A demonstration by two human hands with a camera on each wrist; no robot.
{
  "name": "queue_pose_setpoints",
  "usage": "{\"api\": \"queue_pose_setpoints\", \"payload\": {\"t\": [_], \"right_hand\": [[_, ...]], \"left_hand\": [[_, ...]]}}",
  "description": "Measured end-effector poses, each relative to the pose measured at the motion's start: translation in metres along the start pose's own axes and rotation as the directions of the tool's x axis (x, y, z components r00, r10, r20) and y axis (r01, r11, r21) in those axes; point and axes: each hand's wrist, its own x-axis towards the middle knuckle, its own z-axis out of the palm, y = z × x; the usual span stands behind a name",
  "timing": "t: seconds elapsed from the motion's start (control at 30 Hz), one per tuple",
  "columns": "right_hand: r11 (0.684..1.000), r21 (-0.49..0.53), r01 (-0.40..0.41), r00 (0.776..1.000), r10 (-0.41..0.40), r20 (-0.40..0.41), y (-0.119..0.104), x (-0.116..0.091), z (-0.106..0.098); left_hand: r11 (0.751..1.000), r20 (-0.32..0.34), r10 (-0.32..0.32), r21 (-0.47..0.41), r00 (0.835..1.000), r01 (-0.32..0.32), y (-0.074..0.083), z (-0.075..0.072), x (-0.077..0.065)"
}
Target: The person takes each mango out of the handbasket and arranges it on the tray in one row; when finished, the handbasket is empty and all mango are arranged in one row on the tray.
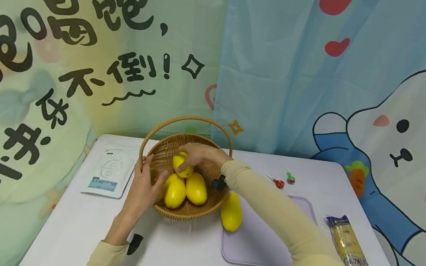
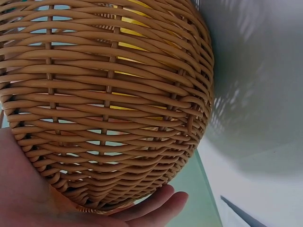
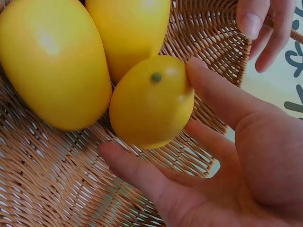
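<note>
A brown wicker basket [image 1: 185, 216] with an arched handle stands tilted toward me on the white table. My left hand [image 1: 144, 193] grips its left rim; in the left wrist view, the fingers curl round the basket's edge. Inside, my right hand [image 1: 200, 152] holds a yellow mango [image 3: 149, 106] between thumb and fingers. Two more mangoes lie in the basket: a left one [image 1: 175, 191] and a right one [image 1: 196, 189]. Outside, another yellow mango [image 1: 231, 212] lies against the basket's right side, on the edge of a lilac tray [image 1: 263, 251].
A white pouch [image 1: 108, 172] lies left of the basket. Beyond the tray are a red lollipop [image 1: 279, 184] and a green lollipop [image 1: 290, 178]. A gold and blue packet [image 1: 353, 253] lies at the right edge. Printed curtains [image 1: 263, 90] hang behind the table.
</note>
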Motion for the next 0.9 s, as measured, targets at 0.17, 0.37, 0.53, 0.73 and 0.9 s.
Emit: {"api": "queue_pose_setpoints", "payload": {"t": [0.17,0.37,0.53,0.73,0.9], "right_hand": [[0.996,0.086,-0.036,0.999,0.034,0.021,0.002,0.0,0.006],[0.992,0.123,-0.041,0.999,0.04,0.013,0.001,-0.001,0.008],[0.999,0.048,-0.016,1.0,0.016,-0.009,0.002,-0.005,0.009],[0.998,-0.058,0.026,0.998,-0.029,-0.048,0.0,-0.016,0.009],[0.993,-0.102,0.054,0.994,-0.063,-0.086,-0.007,-0.034,0.008]], "left_hand": [[1.0,-0.001,-0.001,0.001,1.0,0.001,0.0,0.001,0.0],[1.0,0.001,-0.004,-0.001,1.0,0.004,0.0,0.0,0.0],[1.0,0.009,-0.001,-0.006,1.0,0.001,0.001,0.0,-0.001],[1.0,-0.002,0.01,-0.004,1.0,-0.01,0.001,0.001,-0.002],[1.0,0.0,0.014,-0.003,1.0,-0.014,0.002,-0.001,-0.001]]}}
